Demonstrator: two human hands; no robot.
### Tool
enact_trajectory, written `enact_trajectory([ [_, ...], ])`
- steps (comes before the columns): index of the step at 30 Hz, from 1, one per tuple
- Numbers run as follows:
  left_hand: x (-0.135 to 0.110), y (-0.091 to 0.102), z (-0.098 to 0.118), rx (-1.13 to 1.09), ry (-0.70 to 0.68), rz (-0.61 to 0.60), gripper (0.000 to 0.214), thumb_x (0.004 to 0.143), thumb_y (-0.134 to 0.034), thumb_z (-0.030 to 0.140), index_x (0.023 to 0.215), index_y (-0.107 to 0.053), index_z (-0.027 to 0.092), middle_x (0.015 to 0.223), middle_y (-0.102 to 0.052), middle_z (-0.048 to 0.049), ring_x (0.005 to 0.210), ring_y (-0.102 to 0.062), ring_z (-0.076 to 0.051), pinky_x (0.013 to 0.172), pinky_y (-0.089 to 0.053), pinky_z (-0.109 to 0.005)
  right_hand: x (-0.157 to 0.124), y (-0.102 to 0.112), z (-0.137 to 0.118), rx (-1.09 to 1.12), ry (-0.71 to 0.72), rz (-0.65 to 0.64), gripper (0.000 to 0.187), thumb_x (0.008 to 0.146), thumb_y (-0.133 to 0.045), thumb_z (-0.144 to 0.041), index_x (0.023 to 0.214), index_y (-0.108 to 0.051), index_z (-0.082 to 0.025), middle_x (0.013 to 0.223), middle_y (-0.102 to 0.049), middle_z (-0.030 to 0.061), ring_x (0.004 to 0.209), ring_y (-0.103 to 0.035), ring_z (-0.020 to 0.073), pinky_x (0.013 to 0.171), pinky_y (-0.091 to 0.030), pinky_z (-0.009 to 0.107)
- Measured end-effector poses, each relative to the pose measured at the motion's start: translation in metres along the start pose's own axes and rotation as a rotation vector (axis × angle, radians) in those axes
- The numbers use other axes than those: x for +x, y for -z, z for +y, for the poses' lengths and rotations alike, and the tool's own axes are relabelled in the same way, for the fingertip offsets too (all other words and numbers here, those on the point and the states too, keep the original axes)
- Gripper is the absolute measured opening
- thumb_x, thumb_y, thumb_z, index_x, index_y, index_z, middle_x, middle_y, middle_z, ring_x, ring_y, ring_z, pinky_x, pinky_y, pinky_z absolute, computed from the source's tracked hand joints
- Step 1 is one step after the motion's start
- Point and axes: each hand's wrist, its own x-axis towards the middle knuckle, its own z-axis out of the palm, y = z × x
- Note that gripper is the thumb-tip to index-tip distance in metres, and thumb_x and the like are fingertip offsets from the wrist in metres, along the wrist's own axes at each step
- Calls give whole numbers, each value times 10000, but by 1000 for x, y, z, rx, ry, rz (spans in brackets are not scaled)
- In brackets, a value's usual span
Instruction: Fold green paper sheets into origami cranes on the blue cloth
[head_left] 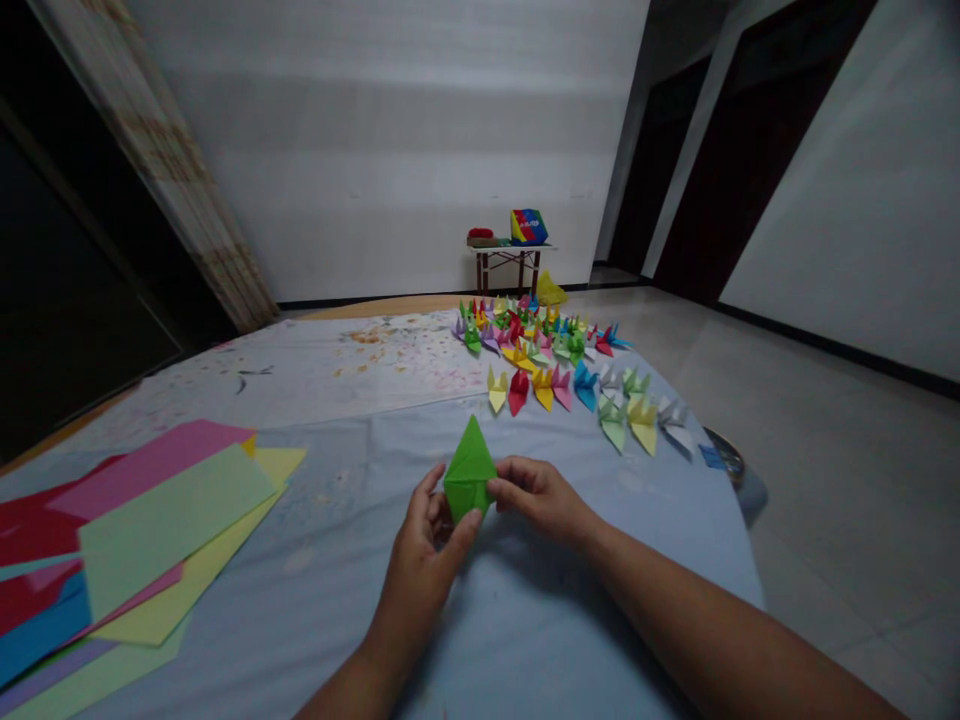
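Note:
A bright green piece of folded origami paper, shaped like a diamond with a pointed top, is held up over the cloth between both hands. My left hand grips its lower left side, the thumb on the front face and the other fingers behind. At the right corner, my right hand pinches the paper between thumb and fingers. Beyond the hands, finished-looking origami cranes stand in rows, among them a red crane, a blue crane and a pale yellow crane.
Coloured paper sheets lie in a loose pile on the left. A pale blue cloth covers the round table, whose edge curves along the right. Several more cranes crowd the far side. A small side table with a colourful box stands by the wall.

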Motion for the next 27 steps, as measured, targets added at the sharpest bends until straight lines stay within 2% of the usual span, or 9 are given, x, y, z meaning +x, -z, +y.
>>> enact_trajectory([
  [2,2,0,1,-39,46,2,548,744,-607,311,1214,-359,176,1063,-607,-100,957,-592,-219,819,-463,-334,-1,-2,1,-108,34,4,259,773,-580,-353,944,-572,-159,653,-532,-24,567,-467,80,557,-383,214],
  [4,2,0,2,-26,57,5,469,734,-615,302,1143,-428,169,1038,-625,-88,938,-600,-216,782,-476,-306,-2,-4,2,-219,95,38,393,762,-599,-296,1124,-489,-192,667,-527,-35,565,-464,81,542,-375,206],
  [6,3,0,2,-1,55,12,432,742,-602,295,1124,-446,167,1009,-638,-75,915,-608,-209,760,-480,-293,-3,-6,3,-311,174,57,445,762,-596,-256,1177,-442,-215,696,-530,-34,555,-460,77,530,-373,200],
  [10,3,1,2,3,73,11,442,754,-557,277,1159,-434,151,987,-647,-73,893,-613,-203,736,-479,-283,-3,-6,4,-477,330,27,209,797,-544,-227,1002,-577,-203,777,-552,15,621,-486,93,581,-403,216],
  [12,3,3,2,-22,82,15,456,754,-530,269,1180,-435,139,1029,-638,-81,920,-603,-204,757,-473,-282,-3,-5,4,-511,349,26,191,814,-516,-218,985,-599,-199,802,-552,32,664,-501,105,606,-416,225],
  [15,2,5,3,-44,78,33,463,756,-496,271,1194,-453,131,1140,-594,-89,998,-566,-205,819,-449,-283,-3,-5,1,-498,321,27,202,822,-508,-236,998,-599,-196,813,-552,38,688,-514,113,616,-430,230],
  [18,2,6,4,-60,78,29,481,742,-493,246,1208,-454,136,1168,-581,-89,989,-566,-205,772,-462,-270,-4,-6,-4,-459,302,19,171,817,-523,-285,931,-604,-186,814,-555,40,700,-521,117,611,-436,229],
  [23,6,8,1,-130,144,44,592,701,-555,234,1259,-386,129,1030,-645,-98,784,-627,-188,655,-479,-267,-4,-8,-4,-462,248,62,166,726,-628,-304,771,-544,-169,765,-539,12,638,-501,100,564,-428,211],
  [27,10,11,-4,-197,160,81,619,704,-582,251,1272,-364,137,949,-663,-77,718,-633,-165,626,-474,-250,-3,-6,0,-471,205,50,103,738,-579,-198,830,-546,-164,747,-538,0,623,-503,90,565,-433,203],
])
